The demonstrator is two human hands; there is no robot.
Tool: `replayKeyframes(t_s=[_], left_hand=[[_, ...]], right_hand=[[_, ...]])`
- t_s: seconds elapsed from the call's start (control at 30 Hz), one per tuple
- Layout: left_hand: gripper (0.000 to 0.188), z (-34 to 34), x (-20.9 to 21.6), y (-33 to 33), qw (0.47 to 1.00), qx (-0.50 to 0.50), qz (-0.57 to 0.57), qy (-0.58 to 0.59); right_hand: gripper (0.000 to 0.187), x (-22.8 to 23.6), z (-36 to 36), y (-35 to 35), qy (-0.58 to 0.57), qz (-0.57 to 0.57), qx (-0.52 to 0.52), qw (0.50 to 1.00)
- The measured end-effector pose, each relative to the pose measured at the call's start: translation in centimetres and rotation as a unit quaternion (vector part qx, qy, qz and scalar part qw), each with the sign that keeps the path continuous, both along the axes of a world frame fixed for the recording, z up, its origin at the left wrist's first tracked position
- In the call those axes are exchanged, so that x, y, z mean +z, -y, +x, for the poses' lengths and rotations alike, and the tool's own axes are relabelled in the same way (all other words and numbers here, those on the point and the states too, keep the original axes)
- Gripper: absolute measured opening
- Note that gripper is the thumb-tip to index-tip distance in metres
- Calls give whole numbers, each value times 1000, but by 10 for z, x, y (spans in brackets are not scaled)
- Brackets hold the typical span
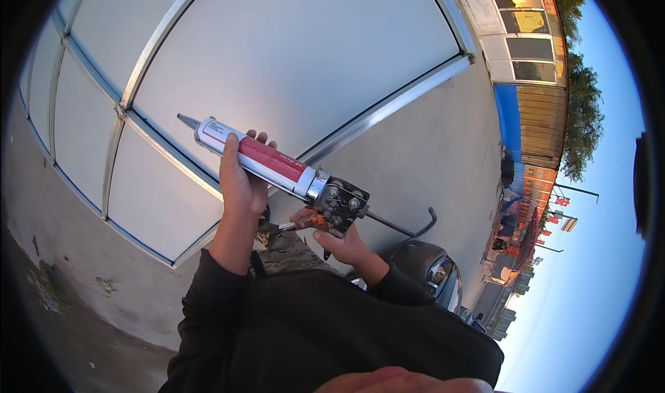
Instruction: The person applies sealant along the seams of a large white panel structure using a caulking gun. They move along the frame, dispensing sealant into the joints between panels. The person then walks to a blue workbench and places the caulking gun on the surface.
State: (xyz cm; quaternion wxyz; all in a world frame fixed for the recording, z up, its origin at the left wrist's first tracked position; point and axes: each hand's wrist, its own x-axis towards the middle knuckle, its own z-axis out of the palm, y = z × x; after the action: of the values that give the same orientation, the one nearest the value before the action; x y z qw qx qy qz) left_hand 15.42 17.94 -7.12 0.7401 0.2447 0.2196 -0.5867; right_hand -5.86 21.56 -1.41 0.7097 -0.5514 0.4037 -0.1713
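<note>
A caulking gun (341, 200) with a white and red sealant cartridge (277, 168) in it lies slantwise across both of my hands. Its grey nozzle (187, 121) points to the upper left. My left hand (242, 182) supports the cartridge from below, the thumb along its near side and fingertips showing past the far side. At the gun's black mechanism, my right hand (352, 246) is closed around the orange-marked grip and trigger area, partly hidden by the gun. The bent push rod (391, 223) sticks out behind toward the right.
Large white panels (298, 54) in a silvery metal frame (388, 108) stand just beyond the nozzle. Concrete ground (415, 144) stretches to the right. A dark vehicle (433, 272) is close by my right arm. Farther off stands a building (526, 40) with windows.
</note>
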Motion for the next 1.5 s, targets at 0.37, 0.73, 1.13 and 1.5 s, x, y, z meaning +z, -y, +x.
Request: replayKeyframes(t_s=[0.37,0.73,1.13,1.5], left_hand=[[61,38,92,55,892,-348,-287,44],[76,-8,76,-29,889,-234,-388,-65],[78,7,106,-10,916,-164,-351,103],[74,23,107,9,909,-195,-362,67]], right_hand=[[90,77,55,138,-30,-186,-43,981],[37,86,126,163,358,151,-273,880],[29,104,124,219,423,106,-378,816],[42,106,65,269,465,28,-284,838]])
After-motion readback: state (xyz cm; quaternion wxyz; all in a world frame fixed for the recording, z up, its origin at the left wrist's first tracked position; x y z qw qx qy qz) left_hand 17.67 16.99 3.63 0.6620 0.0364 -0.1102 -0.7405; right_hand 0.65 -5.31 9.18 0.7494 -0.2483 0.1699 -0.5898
